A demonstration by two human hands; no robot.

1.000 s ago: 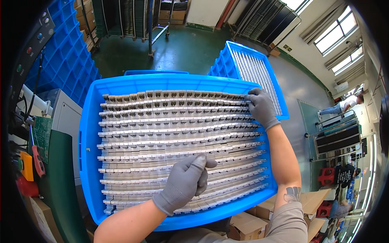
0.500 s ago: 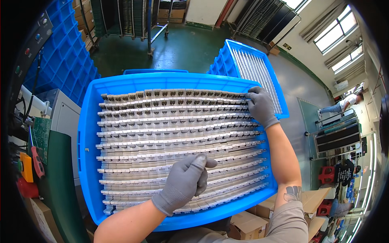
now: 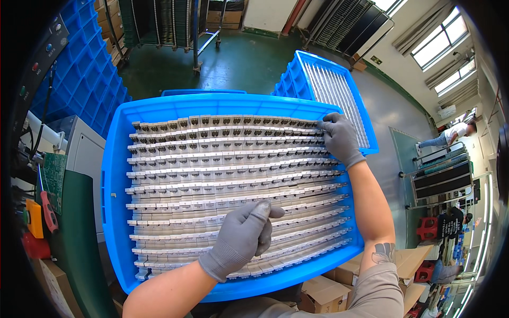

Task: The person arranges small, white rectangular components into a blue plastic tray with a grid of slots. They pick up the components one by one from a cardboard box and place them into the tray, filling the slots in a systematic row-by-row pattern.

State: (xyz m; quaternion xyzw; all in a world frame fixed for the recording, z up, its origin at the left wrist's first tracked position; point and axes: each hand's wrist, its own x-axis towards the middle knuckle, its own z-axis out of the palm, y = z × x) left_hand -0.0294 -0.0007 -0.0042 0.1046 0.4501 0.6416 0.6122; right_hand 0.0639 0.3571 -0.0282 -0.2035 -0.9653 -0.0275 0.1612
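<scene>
A blue plastic crate (image 3: 110,212) lies before me, with tightly packed rows of small pale-grey plastic modules (image 3: 222,188) with white tops. Dark parts show on the modules of the far rows. My left hand (image 3: 241,238), in a grey glove, is curled closed over the nearer middle rows; no object shows in it. At the far right corner, my gloved right hand (image 3: 342,140) has its fingers bent together against the right end of the farthest rows. What lies under those fingertips is hidden.
Beyond the right corner stands another blue crate (image 3: 374,139) with white rows. Stacked blue crates (image 3: 79,79) rise at the left, near a red-handled screwdriver (image 3: 49,212). Cardboard boxes (image 3: 323,297) sit at the lower right. Racks (image 3: 344,26) stand farther off; a person (image 3: 456,132) is at the right.
My right hand's fingertips have shifted very slightly to the left along the farthest row. My left hand looks still.
</scene>
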